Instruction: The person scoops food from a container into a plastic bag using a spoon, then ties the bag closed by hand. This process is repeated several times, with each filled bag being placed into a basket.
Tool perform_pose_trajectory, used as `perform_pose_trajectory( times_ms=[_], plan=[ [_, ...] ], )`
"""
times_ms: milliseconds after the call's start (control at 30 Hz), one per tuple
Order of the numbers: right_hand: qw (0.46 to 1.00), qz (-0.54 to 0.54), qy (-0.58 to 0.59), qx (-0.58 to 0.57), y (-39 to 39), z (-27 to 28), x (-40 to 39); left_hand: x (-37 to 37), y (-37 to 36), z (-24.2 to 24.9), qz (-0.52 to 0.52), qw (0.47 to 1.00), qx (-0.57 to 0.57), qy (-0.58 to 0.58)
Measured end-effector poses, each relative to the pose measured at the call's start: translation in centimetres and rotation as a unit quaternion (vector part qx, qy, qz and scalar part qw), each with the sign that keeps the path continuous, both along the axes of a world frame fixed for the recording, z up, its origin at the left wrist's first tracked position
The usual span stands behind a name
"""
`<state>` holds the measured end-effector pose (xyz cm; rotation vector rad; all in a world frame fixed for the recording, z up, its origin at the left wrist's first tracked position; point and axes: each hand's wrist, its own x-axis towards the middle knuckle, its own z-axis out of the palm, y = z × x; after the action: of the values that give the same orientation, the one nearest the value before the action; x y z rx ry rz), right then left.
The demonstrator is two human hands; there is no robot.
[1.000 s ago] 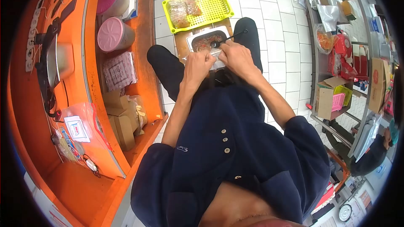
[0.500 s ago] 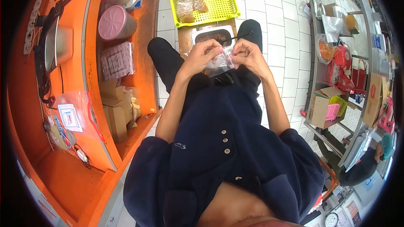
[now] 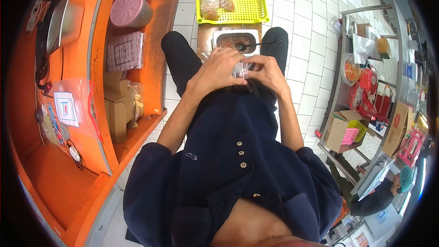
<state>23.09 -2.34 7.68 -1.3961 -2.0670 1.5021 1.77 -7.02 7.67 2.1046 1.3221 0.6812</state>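
Note:
Between my two hands is a small clear plastic bag (image 3: 240,69), partly hidden by the fingers. My left hand (image 3: 219,71) curls around its left side, and my right hand (image 3: 266,72) pinches its right side. Just beyond the hands, a metal tray (image 3: 249,33) holds a reddish minced mixture (image 3: 228,42), with a black-handled ladle (image 3: 260,43) resting in it. Farther away sits a yellow-green basket (image 3: 267,7) with clear packs of reddish food (image 3: 225,1) in its left part.
Orange shelving (image 3: 153,45) on the left holds a pink-lidded tub (image 3: 129,9), a pink-and-white packet (image 3: 125,51) and a cardboard box (image 3: 115,114). At right, a metal rack (image 3: 368,8) carries boxes and bags. A person in a green cap (image 3: 377,201) is at lower right.
My hands have closed in around the bag, which was stretched between them, and the left fingers now wrap it. The view has shifted slightly, and the tray with the ladle is less covered.

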Motion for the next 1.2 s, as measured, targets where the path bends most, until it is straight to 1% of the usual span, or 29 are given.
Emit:
perform_pose_trajectory(
  times_ms=[33,67,133,167,200,233,267,300,367,400,433,467,500,533,567,600,633,700,733,800,833,900,933,967,1033,1067,1167,1200],
  plan=[
    [0.999,-0.007,-0.034,-0.029,0.0,0.2,-0.3,-0.1,-0.1,0.1,0.004,1.000,-0.019,0.011],
    [0.999,-0.005,-0.035,-0.028,-0.2,0.2,-0.8,-0.3,-0.1,0.1,0.007,0.999,-0.038,0.022],
    [0.995,0.003,0.025,0.100,-0.6,-0.2,-1.5,-0.5,-0.3,-0.5,0.021,0.999,-0.040,0.014],
    [0.995,0.004,0.024,0.101,-0.6,-0.4,-1.6,-0.6,-0.4,-0.7,0.033,0.999,-0.042,0.006],
    [0.989,-0.013,0.034,0.140,-0.2,-0.8,-1.8,-1.1,-0.4,-0.8,0.033,0.999,-0.042,0.005],
    [0.982,-0.030,0.045,0.179,0.3,-1.1,-1.9,-2.0,-0.4,-0.9,0.063,0.995,-0.062,-0.049],
    [0.951,-0.052,0.023,0.303,1.3,-1.5,-1.9,-3.0,-0.5,-1.0,0.093,0.987,-0.082,-0.101],
    [0.941,-0.063,-0.035,0.331,2.3,-0.7,-1.9,-4.0,-0.7,-1.5,0.091,0.987,-0.083,-0.100],
    [0.885,-0.021,-0.132,0.446,5.2,-2.6,-0.9,-5.9,-1.4,-3.5,0.176,0.964,-0.097,-0.172],
    [0.884,-0.024,-0.134,0.446,6.1,-3.8,-0.3,-6.5,-1.8,-4.9,0.186,0.954,-0.120,-0.200],
    [0.880,0.034,-0.235,0.412,6.8,-5.2,0.2,-6.8,-2.2,-6.5,0.184,0.955,-0.120,-0.201],
    [0.862,0.092,-0.332,0.372,7.2,-6.3,0.6,-6.9,-2.6,-8.3,0.211,0.914,-0.155,-0.309],
    [0.860,0.094,-0.332,0.376,7.6,-6.8,0.6,-7.0,-2.6,-8.6,0.236,0.860,-0.186,-0.413],
    [0.864,0.141,-0.370,0.310,8.0,-7.3,0.6,-7.2,-2.6,-9.0,0.239,0.859,-0.181,-0.416],
    [0.860,0.189,-0.408,0.242,8.3,-7.8,0.6,-7.1,-2.8,-9.4,0.257,0.832,-0.206,-0.446],
    [0.858,0.222,-0.386,0.256,8.3,-7.6,0.9,-6.9,-3.0,-9.8,0.275,0.803,-0.230,-0.477],
    [0.855,0.230,-0.386,0.258,8.1,-7.6,0.9,-6.7,-3.1,-10.3,0.280,0.799,-0.227,-0.481],
    [0.885,0.188,-0.306,0.297,7.3,-7.2,1.1,-6.1,-2.9,-11.7,0.295,0.773,-0.258,-0.499],
    [0.884,0.194,-0.305,0.296,7.1,-7.4,0.7,-5.8,-2.9,-12.3,0.300,0.770,-0.258,-0.501],
    [0.891,0.162,-0.286,0.312,6.1,-8.1,-0.6,-5.2,-2.8,-13.2,0.294,0.729,-0.331,-0.522],
    [0.891,0.161,-0.288,0.311,5.4,-8.4,-1.3,-4.8,-2.7,-13.5,0.293,0.729,-0.332,-0.523],
    [0.873,0.195,-0.287,0.342,4.1,-9.3,-2.7,-4.3,-2.4,-13.6,0.277,0.705,-0.373,-0.536],
    [0.879,0.215,-0.259,0.337,3.7,-9.7,-2.9,-4.2,-2.3,-13.6,0.278,0.704,-0.372,-0.538],
    [0.879,0.218,-0.258,0.336,3.7,-9.8,-2.7,-4.1,-2.2,-13.5,0.278,0.706,-0.369,-0.536],
    [0.892,0.186,-0.227,0.344,3.7,-8.3,-2.8,-4.1,-2.4,-13.4,0.277,0.711,-0.366,-0.533],
    [0.895,0.162,-0.270,0.316,4.0,-7.5,-3.1,-4.0,-2.5,-13.4,0.279,0.709,-0.367,-0.533],
    [0.895,0.169,-0.277,0.308,4.3,-7.9,-3.4,-4.0,-2.5,-13.7,0.278,0.703,-0.355,-0.551],
    [0.885,0.201,-0.273,0.320,4.6,-10.4,-2.8,-4.0,-2.5,-13.5,0.272,0.700,-0.354,-0.557]
  ],
)
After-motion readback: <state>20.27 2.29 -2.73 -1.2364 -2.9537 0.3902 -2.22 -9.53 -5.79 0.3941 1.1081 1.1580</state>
